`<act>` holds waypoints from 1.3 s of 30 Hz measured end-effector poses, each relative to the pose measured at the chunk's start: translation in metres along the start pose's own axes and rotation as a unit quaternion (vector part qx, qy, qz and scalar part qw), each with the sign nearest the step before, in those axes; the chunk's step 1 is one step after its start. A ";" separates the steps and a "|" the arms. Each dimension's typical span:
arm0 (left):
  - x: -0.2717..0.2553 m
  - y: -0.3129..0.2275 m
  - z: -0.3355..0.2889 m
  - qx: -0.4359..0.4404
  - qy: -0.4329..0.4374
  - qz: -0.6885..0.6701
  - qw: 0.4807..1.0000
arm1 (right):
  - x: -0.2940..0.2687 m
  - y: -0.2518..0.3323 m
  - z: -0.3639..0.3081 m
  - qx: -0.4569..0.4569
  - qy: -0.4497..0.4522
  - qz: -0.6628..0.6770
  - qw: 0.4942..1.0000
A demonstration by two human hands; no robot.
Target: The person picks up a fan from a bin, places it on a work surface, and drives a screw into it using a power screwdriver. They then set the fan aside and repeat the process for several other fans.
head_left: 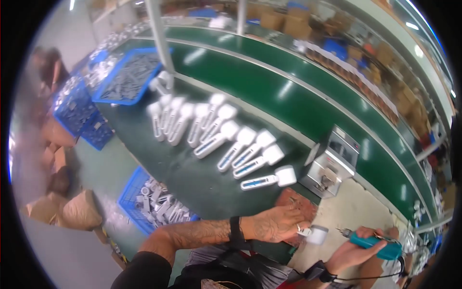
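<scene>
My left hand (281, 223) is closed over a white long-handled part; its squarish head (317, 235) sticks out past my fingers, while most of its handle is hidden under the hand. Below that hand lies a reddish-brown pad (296, 202). In my right hand (353, 253) is a teal electric screwdriver (375, 246), its tip pointing left toward the white head, with a gap between them. Several more white long-handled parts (211, 139) lie in a curved row on the table, some showing blue inside the handle.
A metal box-shaped machine (332, 161) stands right of the row. A blue tray (130, 79) of grey pieces sits at the table's far left. Below the table edge is a blue basket (129, 196) of white and grey parts. Beyond runs a green conveyor (269, 77). A person (50, 70) is far left.
</scene>
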State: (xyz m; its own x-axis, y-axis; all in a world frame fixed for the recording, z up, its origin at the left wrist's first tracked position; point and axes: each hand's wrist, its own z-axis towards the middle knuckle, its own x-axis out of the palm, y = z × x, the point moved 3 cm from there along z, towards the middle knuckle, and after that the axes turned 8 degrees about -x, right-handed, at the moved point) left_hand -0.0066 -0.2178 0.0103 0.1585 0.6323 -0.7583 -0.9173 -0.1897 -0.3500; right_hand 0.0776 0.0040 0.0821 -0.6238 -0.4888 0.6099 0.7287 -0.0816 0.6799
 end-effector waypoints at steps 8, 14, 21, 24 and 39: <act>-0.084 0.025 -0.104 -0.411 -0.229 -0.132 0.873 | -0.016 -0.047 0.041 -0.049 0.093 -0.172 0.980; -0.180 0.113 -0.261 -0.479 -0.511 0.088 0.708 | -0.019 -0.057 0.018 -0.118 0.208 -0.333 0.912; -0.253 0.175 -0.308 -0.533 -0.455 0.271 0.660 | -0.025 -0.064 0.007 -0.053 0.204 -0.356 0.911; -0.252 0.203 -0.324 -0.445 -0.394 0.348 0.725 | -0.029 -0.072 0.007 -0.080 0.213 -0.402 0.887; -0.247 0.222 -0.191 -0.677 -0.057 0.287 0.676 | -0.026 -0.083 -0.003 0.005 0.176 -0.283 0.943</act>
State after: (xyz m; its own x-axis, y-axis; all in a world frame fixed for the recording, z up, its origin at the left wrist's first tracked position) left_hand -0.1798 -0.5594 0.0153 -0.1820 0.2014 -0.9625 0.3704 -0.8927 -0.2568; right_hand 0.0341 0.0212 0.0084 -0.7782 -0.6276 -0.0232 0.3036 -0.4083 0.8609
